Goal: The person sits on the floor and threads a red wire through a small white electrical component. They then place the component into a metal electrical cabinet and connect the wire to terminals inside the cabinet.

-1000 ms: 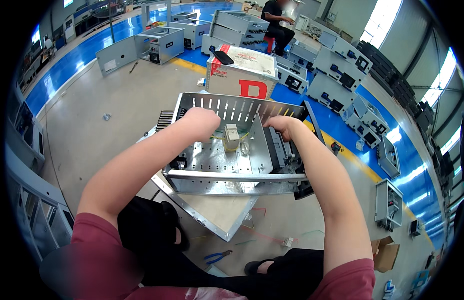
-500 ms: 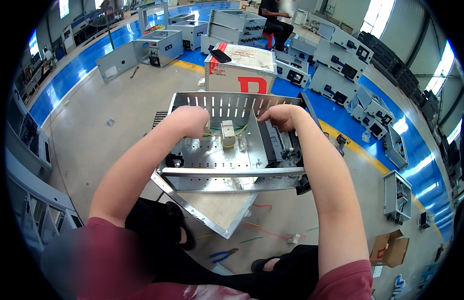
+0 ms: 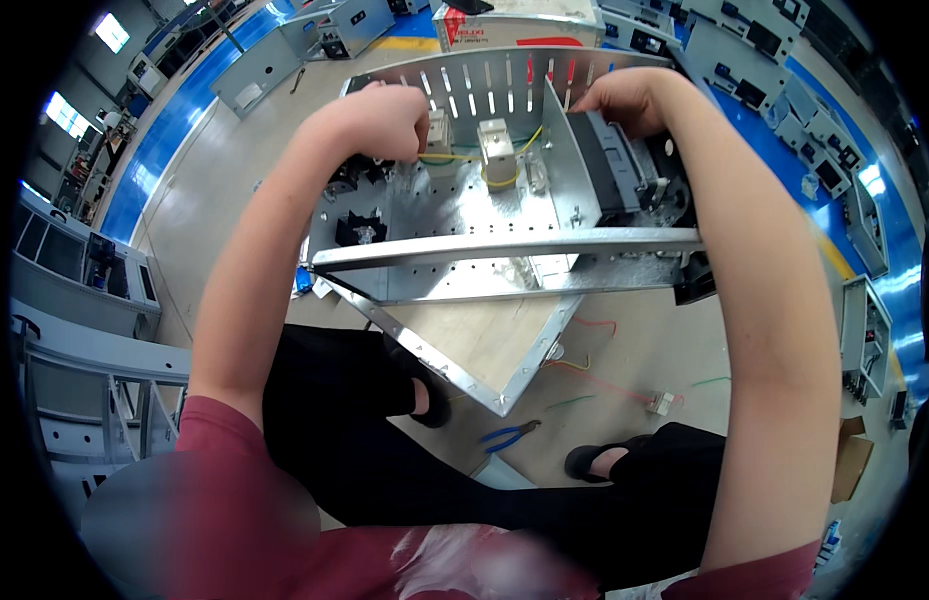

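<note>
An open sheet-metal cabinet (image 3: 454, 282) with a slotted far wall lies in front of me. My left hand (image 3: 382, 120) is closed in its far left part, beside a beige terminal-like block (image 3: 439, 130); whatever its fingers hold is hidden. A second beige block (image 3: 497, 155) stands near the middle, with a yellow wire (image 3: 529, 139) running by it. My right hand (image 3: 632, 102) reaches over the right compartment, fingers bent at the far end of the metal partition (image 3: 566, 170). Just below that hand sits a black device (image 3: 606, 165); the fingertips are partly hidden.
Beneath the cabinet is a metal-edged wooden board (image 3: 484, 345). Blue-handled pliers (image 3: 509, 436) and loose wires lie on the floor by my feet. A carton-like box (image 3: 519, 25) stands behind the cabinet. More grey cabinets (image 3: 739, 50) are stacked at the far right.
The view has tilted and come closer, so the cabinet appears higher and larger. Both hands keep about the same places over it, the left still closed.
</note>
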Action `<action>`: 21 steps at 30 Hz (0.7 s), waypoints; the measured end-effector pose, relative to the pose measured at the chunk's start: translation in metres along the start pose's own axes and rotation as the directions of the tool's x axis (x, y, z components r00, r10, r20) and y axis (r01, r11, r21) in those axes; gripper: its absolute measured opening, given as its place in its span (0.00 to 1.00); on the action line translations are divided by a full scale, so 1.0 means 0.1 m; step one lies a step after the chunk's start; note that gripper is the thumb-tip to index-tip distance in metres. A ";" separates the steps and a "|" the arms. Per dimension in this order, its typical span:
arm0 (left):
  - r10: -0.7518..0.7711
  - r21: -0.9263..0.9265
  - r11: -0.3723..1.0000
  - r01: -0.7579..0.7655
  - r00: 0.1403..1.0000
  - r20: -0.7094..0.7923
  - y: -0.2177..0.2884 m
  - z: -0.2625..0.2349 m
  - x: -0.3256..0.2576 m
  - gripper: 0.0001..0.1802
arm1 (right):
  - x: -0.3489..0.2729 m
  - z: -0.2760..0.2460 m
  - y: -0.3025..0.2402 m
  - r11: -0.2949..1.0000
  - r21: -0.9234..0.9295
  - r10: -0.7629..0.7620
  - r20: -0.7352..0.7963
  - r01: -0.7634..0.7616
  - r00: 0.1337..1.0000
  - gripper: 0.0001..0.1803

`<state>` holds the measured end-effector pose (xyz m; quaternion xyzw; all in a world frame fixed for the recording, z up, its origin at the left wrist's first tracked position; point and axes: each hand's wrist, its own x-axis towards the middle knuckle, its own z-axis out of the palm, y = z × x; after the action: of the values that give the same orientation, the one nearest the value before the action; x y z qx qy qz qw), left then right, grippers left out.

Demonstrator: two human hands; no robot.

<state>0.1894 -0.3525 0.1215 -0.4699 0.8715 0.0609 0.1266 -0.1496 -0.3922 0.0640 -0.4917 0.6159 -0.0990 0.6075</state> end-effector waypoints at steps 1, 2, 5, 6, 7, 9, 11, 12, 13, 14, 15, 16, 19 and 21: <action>-0.002 0.002 1.000 0.002 1.000 0.009 0.02 0.00 0.01 0.08 | -0.09 0.04 -0.03 0.996 -0.085 -0.033 -0.102 0.024 0.994 0.13; -0.007 0.004 1.000 0.006 1.000 0.018 0.04 0.00 0.01 0.08 | -0.07 0.05 0.00 0.997 -0.067 -0.028 -0.083 0.023 0.996 0.14; 0.005 0.052 0.999 -0.008 0.998 0.062 0.06 -0.01 0.07 0.09 | -0.07 0.00 0.02 0.999 -0.043 -0.027 -0.083 0.023 0.996 0.15; -0.005 0.072 0.997 -0.001 0.997 0.076 0.05 -0.01 0.07 0.09 | -0.07 0.01 0.01 0.999 -0.041 -0.029 -0.086 0.026 0.996 0.15; -0.014 0.091 0.996 0.006 0.996 0.089 0.05 -0.01 0.06 0.09 | -0.07 0.02 0.01 0.999 -0.039 -0.032 -0.084 0.029 0.996 0.15; -0.005 0.099 0.995 -0.003 0.997 0.074 0.02 0.02 0.09 0.09 | -0.07 0.02 0.01 0.999 -0.037 -0.037 -0.083 0.035 0.996 0.15; -0.007 0.111 0.994 -0.001 0.998 0.068 -0.02 0.04 0.12 0.09 | -0.04 -0.02 0.03 0.999 -0.034 -0.033 -0.080 0.031 0.996 0.15; -0.016 0.117 0.993 0.008 0.997 0.071 -0.01 0.04 0.13 0.09 | -0.03 -0.02 0.02 0.999 -0.034 -0.031 -0.076 0.028 0.997 0.15; -0.025 0.123 0.992 0.016 0.997 0.073 -0.01 0.04 0.13 0.09 | -0.02 -0.02 0.02 0.999 -0.033 -0.028 -0.079 0.026 0.997 0.15; -0.024 0.120 0.993 0.015 0.997 0.073 -0.02 0.04 0.12 0.09 | -0.02 -0.02 0.02 0.999 -0.031 -0.026 -0.081 0.024 0.996 0.15; -0.024 0.115 0.993 0.015 0.997 0.071 -0.03 0.05 0.11 0.09 | -0.02 -0.01 0.01 0.999 -0.033 -0.025 -0.083 0.022 0.996 0.15; -0.024 0.111 0.994 0.016 0.997 0.069 -0.04 0.06 0.10 0.09 | -0.03 0.00 0.00 0.999 -0.038 -0.029 -0.076 0.026 0.997 0.15; -0.023 0.103 0.994 0.018 0.999 0.047 -0.03 0.05 0.08 0.08 | 0.01 -0.03 0.02 0.999 -0.025 -0.032 -0.049 0.031 0.998 0.15; -0.044 0.106 0.994 0.039 0.998 0.039 0.01 0.05 0.07 0.08 | 0.04 -0.04 0.04 0.999 0.028 -0.022 -0.012 0.023 1.000 0.15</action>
<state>0.1862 -0.3564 0.1152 -0.4793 0.8607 0.0218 0.1703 -0.1546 -0.3949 0.0594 -0.4894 0.6124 -0.1173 0.6097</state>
